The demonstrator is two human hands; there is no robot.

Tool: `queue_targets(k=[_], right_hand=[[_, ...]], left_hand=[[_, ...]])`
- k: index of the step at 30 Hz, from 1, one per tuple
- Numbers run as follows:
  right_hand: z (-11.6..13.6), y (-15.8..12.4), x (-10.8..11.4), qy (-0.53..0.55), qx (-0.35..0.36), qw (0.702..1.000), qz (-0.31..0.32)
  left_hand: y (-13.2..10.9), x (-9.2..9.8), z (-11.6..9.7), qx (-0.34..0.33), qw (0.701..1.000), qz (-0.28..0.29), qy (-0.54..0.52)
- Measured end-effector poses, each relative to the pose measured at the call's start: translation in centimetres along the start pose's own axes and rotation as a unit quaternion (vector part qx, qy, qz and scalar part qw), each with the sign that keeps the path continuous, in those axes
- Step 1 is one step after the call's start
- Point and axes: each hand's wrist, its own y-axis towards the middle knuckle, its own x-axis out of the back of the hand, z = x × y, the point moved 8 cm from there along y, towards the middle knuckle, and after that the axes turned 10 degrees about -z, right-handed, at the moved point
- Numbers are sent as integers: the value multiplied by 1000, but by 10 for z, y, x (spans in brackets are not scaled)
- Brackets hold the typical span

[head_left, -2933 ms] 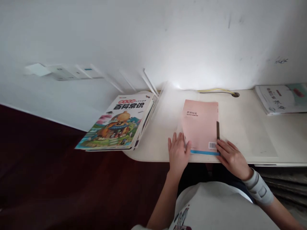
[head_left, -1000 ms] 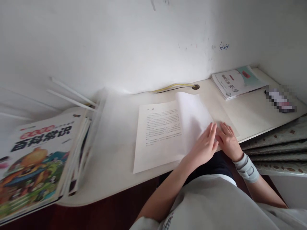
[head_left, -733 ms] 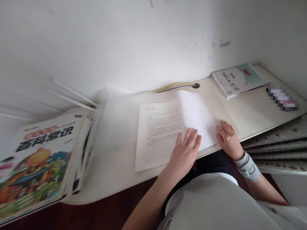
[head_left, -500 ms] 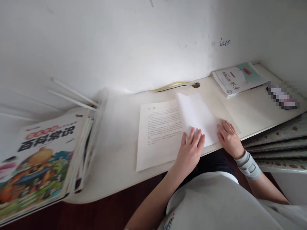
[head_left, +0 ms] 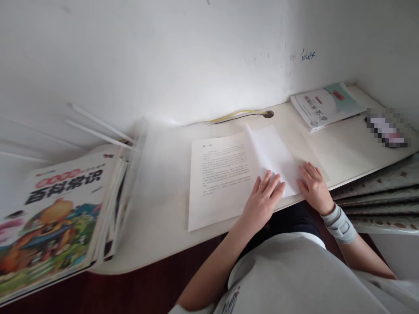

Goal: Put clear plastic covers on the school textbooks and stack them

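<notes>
A printed sheet of paper [head_left: 222, 174] lies on the white desk [head_left: 157, 209] in front of me. Its right part is covered by a white sheet or flap [head_left: 270, 150], folded over with a raised, curved left edge. My left hand [head_left: 263, 198] rests on the lower left of that white flap, fingers stretched out and slightly apart. Beside its right edge lies my right hand [head_left: 316, 185], fingers extended flat over the paper's edge and a translucent sheet [head_left: 306, 150] under it. A grey band circles my right wrist.
Stacked books [head_left: 65, 209] with a colourful cover stand at the left. At the back right lie a booklet [head_left: 327, 107] and a blurred-out object [head_left: 388, 128]. Yellow and black cables [head_left: 235, 115] run into a desk hole [head_left: 268, 114]. Patterned cloth [head_left: 376, 196] hangs at the right.
My left hand has slid slightly right across the white flap. The flap's raised edge has shifted right, uncovering a little more print. My right hand has hardly moved.
</notes>
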Motion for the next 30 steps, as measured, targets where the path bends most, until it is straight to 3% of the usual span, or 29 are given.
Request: queue_targets(k=[4,10,15,18,24,27,30], right_hand=[[-1,-1,-1,7,-1,1000,0],[2,1,2,-20,15,1000,2],[10,13,-2,-107,28,991,72],[9,34,-15,-153,34,980,125],[0,92,-63,-161,49,957,237],[-2,106,-74,-151,60,956,244],[-4,106,-73,-148,72,963,212]], left_hand=[[-4,-1,0,-10,1000,-21,-13],[-12,-2,2,-12,1000,-9,-8],[-7,-8,-2,-25,999,35,5],[-8,-10,-3,-27,999,44,7],[-12,-15,0,-23,999,36,4],[-12,-17,1,-25,999,29,6],[-11,-18,2,-21,1000,21,9]])
